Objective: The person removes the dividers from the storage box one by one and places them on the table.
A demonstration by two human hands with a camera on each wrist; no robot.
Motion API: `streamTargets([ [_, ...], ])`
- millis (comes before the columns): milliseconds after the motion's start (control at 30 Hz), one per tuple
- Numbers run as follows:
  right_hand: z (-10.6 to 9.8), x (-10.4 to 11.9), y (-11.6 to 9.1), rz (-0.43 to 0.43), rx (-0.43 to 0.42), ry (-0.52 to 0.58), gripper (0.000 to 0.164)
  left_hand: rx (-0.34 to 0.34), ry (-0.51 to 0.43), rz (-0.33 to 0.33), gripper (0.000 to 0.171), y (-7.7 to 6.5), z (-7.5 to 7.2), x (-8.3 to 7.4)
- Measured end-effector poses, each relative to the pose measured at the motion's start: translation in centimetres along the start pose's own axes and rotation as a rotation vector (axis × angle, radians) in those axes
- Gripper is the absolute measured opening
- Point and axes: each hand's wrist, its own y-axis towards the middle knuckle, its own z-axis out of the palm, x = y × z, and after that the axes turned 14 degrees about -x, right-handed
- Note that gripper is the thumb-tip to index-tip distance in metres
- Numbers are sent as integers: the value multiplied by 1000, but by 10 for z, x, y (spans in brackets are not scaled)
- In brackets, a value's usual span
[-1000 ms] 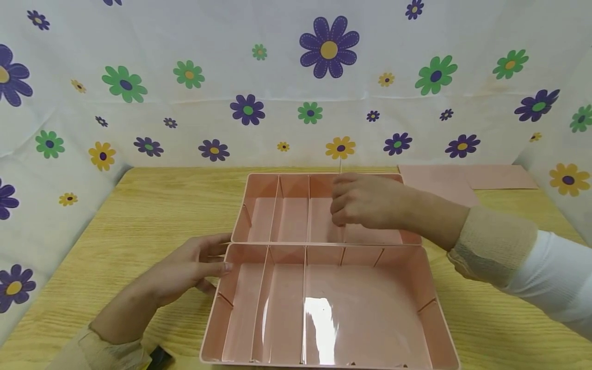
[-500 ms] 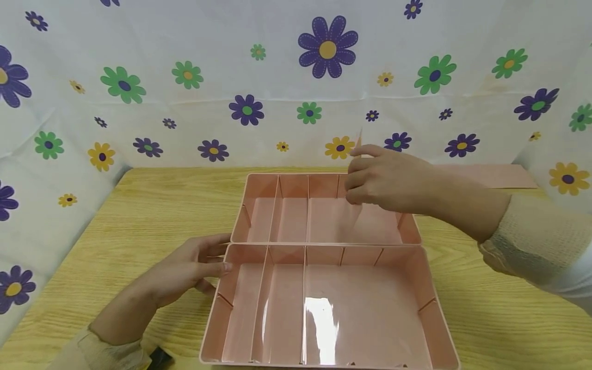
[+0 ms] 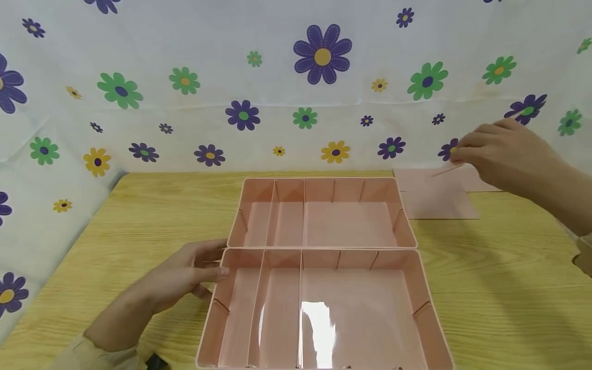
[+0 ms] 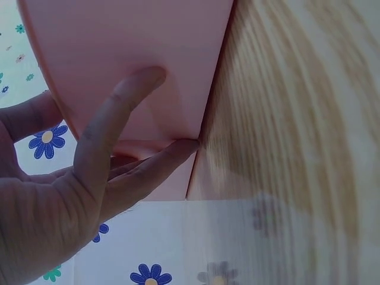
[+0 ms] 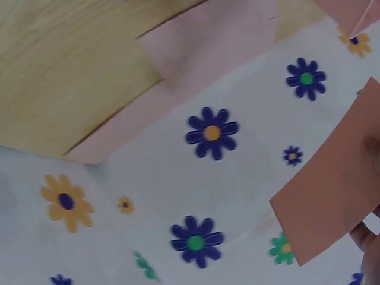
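Note:
Two pink drawer organizer trays sit end to end on the wooden table, the front tray [image 3: 365,303] nearer and the back tray [image 3: 351,221] behind it. Both have two long dividers on their left side and a wide compartment at right. My left hand [image 3: 178,280] touches the left sides where the trays meet; in the left wrist view its fairly straight fingers [image 4: 133,178] lie along the pink wall. Raised at far right, my right hand [image 3: 513,154] pinches a thin pink divider [image 5: 329,190], seen nearly edge-on in the head view.
Flat pink panels [image 3: 439,203] lie overlapping on the table right of the back tray, below the raised hand. A white flower-printed cloth [image 3: 273,67] rises behind the table and along its sides. A small black object [image 3: 156,362] is near the left wrist.
My right hand lifted the divider out of the back tray's wide compartment and carried it right, above the loose panels. My left hand stays at the trays' side.

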Motion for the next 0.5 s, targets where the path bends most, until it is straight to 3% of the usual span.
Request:
streamTargets([
  [133, 1, -12, -45, 125, 68, -88, 25, -5, -12, -7, 63, 2, 0, 1],
  [300, 15, -18, -94, 291, 123, -96, 15, -3, -7, -2, 61, 2, 1, 1],
  [500, 32, -14, -127, 367, 164, -55, 13, -19, 28, 12, 63, 0, 0, -1],
])
